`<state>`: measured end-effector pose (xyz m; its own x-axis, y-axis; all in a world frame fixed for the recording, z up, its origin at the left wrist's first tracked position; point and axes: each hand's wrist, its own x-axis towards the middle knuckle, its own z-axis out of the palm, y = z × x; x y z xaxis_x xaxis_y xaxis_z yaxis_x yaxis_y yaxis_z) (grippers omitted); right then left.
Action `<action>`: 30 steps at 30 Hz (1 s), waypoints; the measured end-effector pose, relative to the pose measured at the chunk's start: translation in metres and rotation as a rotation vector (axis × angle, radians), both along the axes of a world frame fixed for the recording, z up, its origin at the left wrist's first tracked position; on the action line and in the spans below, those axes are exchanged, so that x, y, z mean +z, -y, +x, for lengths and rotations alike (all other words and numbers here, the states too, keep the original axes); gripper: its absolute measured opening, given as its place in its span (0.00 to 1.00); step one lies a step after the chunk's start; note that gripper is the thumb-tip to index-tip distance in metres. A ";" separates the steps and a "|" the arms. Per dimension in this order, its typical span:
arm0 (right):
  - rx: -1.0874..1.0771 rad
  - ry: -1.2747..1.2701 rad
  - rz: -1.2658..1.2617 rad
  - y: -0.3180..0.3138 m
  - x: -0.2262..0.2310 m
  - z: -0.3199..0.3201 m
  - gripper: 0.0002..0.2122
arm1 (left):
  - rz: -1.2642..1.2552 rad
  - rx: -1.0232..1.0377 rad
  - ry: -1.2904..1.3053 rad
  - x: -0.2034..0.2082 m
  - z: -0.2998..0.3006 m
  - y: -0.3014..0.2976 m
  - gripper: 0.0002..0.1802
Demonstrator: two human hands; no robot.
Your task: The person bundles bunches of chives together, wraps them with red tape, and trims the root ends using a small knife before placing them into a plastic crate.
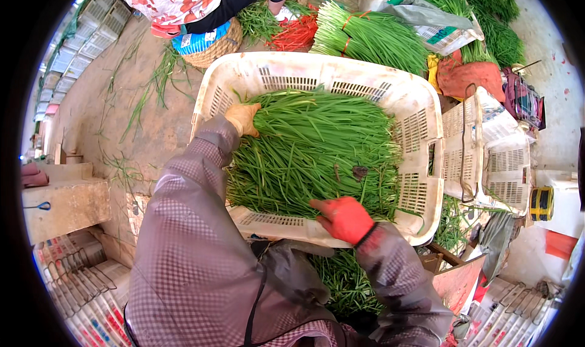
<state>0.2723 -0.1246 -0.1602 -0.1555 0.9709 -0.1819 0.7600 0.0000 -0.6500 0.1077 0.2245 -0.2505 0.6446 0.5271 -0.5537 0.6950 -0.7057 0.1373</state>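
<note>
A white slotted plastic crate [417, 79] stands in front of me, filled with long green garlic chives [311, 155]. At the crate's far left corner my left hand [244, 119], in a tan glove, presses against the ends of the chives. Its fingertips are hidden among the leaves. My right hand [347, 219], in a red glove with bare fingertips, is over the near rim. Its fingers stretch left, apart, at the near edge of the chives, with nothing seen in them. A small dark scrap [359, 173] lies on the leaves.
Tied chive bundles [372, 39] lie beyond the crate, beside a pile of red ties [294, 33]. Another person [244, 0] is at a woven basket seat [213, 45]. More white crates [506, 164] stand right. Loose leaves [347, 280] lie below the crate.
</note>
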 end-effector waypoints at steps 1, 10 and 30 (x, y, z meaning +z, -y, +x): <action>0.015 0.000 -0.012 -0.006 -0.004 -0.009 0.18 | 0.017 -0.007 -0.010 0.002 -0.002 0.005 0.55; -0.560 0.521 -0.322 -0.020 -0.123 0.095 0.12 | 0.169 -0.067 0.010 0.001 -0.013 0.029 0.38; -1.224 -0.476 -0.039 0.115 0.061 0.173 0.11 | 0.381 -0.045 0.122 -0.004 -0.031 0.072 0.28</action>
<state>0.4448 -0.2401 -0.0989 0.7599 0.5237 -0.3851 -0.0477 -0.5458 -0.8365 0.0763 0.1528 -0.2541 0.7203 0.6499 -0.2423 0.6574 -0.7511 -0.0604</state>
